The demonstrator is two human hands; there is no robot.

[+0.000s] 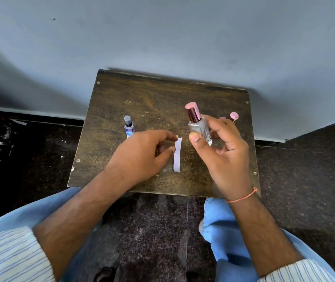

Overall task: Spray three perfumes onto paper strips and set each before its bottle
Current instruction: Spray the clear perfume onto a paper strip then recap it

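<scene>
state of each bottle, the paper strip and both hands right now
clear bottle: capped, lifted off the table in the right hand
blue bottle: upright on the table, capped
third bottle: pink cap on, mostly hidden behind the right hand
paper strip: pinched at its top by the left hand
</scene>
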